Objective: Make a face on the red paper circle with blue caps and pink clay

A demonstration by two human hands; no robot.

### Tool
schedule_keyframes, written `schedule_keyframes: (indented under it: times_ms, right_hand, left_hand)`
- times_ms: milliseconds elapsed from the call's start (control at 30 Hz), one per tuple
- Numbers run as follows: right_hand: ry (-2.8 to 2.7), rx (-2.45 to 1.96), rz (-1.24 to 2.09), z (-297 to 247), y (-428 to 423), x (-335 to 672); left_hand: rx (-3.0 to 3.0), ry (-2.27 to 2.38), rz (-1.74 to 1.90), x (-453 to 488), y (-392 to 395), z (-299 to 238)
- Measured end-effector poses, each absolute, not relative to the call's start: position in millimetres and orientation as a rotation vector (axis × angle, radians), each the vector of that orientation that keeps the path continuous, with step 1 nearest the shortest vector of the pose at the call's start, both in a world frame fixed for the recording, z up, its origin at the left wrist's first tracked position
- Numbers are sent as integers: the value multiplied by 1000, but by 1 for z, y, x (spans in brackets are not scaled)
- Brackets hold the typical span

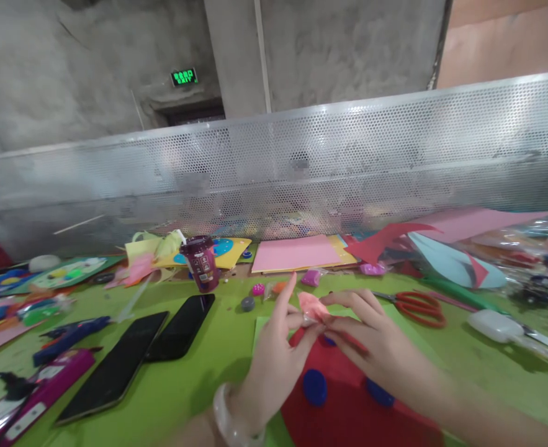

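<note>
On the green table [194, 391], a red sheet [348, 413] with blue discs [314, 386] lies right under the hands. Red-handled scissors [417, 308] lie near on the right. Two dark phones [180, 335] and a dark cup [201, 263] lie on the left, well apart. Nothing blocks the hands. The left hand [274, 354] and right hand [376, 344] meet above the sheet, each grip closed by the fingertips on one small pink piece [311, 305]. One left finger points up.

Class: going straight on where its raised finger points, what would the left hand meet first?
Holding a pink scrap, the left hand would probably meet the small pink lump first, then pink paper; depth unclear.
</note>
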State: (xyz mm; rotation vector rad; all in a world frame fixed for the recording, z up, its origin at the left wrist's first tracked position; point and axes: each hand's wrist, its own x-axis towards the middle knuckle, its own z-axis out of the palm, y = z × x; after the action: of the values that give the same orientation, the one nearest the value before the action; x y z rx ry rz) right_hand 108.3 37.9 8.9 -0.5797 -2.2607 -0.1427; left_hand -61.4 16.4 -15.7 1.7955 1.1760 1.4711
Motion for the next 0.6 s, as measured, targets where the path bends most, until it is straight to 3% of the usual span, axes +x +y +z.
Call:
schedule_keyframes:
  times_ms: [400,600]
  right_hand:
    - [-2054,-676,-93,3,41,109]
    - [-1957,-708,68,11,33,105]
  left_hand:
    - [2013,1099,1460,-53,11,-23]
    - [2368,1124,1680,-63,16,-25]
